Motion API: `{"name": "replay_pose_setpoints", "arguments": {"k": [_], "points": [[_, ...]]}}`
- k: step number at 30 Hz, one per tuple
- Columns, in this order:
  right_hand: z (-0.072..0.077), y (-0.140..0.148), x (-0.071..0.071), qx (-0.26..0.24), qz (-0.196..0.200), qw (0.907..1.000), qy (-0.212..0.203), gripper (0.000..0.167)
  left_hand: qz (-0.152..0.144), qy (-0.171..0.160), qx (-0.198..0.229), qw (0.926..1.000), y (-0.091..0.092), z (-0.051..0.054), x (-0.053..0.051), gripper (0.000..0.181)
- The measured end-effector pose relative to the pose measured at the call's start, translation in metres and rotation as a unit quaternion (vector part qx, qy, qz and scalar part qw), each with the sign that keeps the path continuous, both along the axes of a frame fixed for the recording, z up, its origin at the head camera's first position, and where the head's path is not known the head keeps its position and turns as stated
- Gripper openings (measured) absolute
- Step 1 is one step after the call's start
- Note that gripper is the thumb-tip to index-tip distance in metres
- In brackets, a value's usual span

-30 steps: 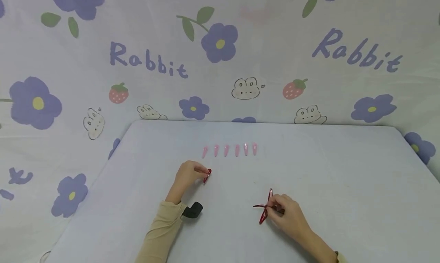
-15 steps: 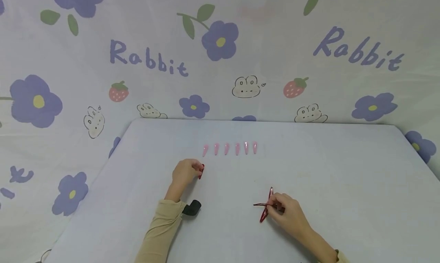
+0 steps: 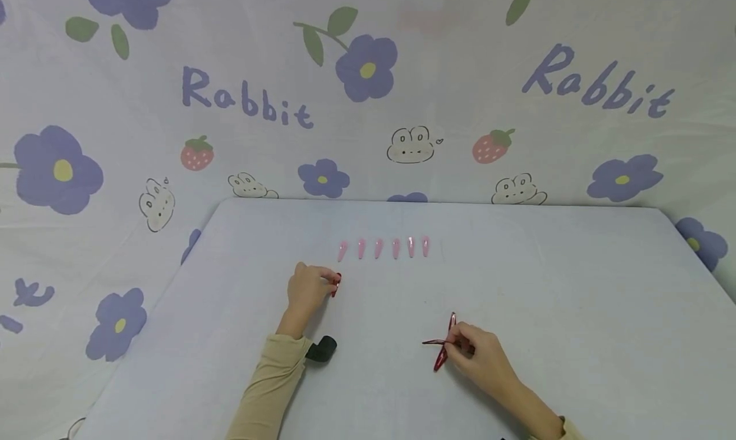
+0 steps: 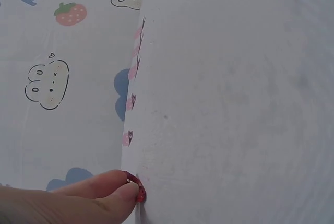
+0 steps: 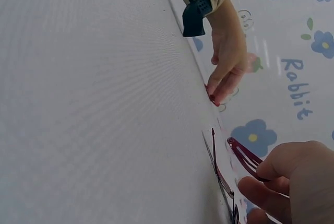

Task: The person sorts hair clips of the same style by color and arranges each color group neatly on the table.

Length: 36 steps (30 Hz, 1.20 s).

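While six pink clips [image 3: 378, 249] already form a row, the left hand [image 3: 309, 290] pinches a red clip [image 3: 336, 285] just in front of the row's left end. Well in front of its right end, the right hand [image 3: 480, 354] pinches a second red clip [image 3: 432, 342] beside at least one loose clip [image 3: 440, 359]; I'd say red is barely begun.

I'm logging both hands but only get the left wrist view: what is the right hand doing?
Observer: The right hand is pinching a red clip between thumb and finger.
Operator: Anything else close to it?
Observer: Yes, at least one other red clip; I can't tell whether there are more.
Operator: The far end of the pink row runs together here. How many are there?
Observer: Six pink clips, counted in the head view.
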State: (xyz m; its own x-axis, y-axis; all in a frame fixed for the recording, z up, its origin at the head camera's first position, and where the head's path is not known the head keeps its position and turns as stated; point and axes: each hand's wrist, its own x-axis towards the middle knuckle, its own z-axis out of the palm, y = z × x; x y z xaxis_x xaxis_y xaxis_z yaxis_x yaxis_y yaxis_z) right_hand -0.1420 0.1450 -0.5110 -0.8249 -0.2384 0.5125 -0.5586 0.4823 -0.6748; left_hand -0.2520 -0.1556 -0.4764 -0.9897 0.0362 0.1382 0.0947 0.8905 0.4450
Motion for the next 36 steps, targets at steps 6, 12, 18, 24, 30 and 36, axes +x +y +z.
{"name": "replay_pose_setpoints", "arguments": {"k": [6, 12, 18, 24, 30, 36], "points": [[0.017, -0.005, 0.006, -0.049, 0.018, 0.9982, -0.031, 0.030, 0.004, 0.013, -0.018, 0.9997, 0.002, 0.001, 0.002, 0.013], [0.035, -0.010, 0.012, -0.065, 0.019, 0.9969, -0.040, 0.027, 0.015, 0.009, -0.024, 0.9995, 0.002, 0.002, 0.003, 0.013], [0.018, -0.005, 0.006, -0.062, 0.008, 0.9967, -0.052, 0.023, 0.014, -0.037, -0.018, 0.9991, 0.001, 0.004, 0.002, 0.012], [0.011, -0.003, 0.002, -0.071, -0.009, 0.9928, -0.096, 0.009, 0.029, -0.083, 0.011, 0.9960, -0.005, 0.004, -0.001, 0.012], [0.026, -0.008, 0.003, -0.053, -0.012, 0.9910, -0.122, 0.005, 0.024, -0.082, 0.020, 0.9962, -0.008, -0.001, -0.002, 0.007], [0.033, -0.011, -0.020, -0.003, 0.035, 0.9824, -0.183, 0.008, 0.015, -0.083, 0.013, 0.9963, -0.005, -0.002, -0.006, 0.005]]}}
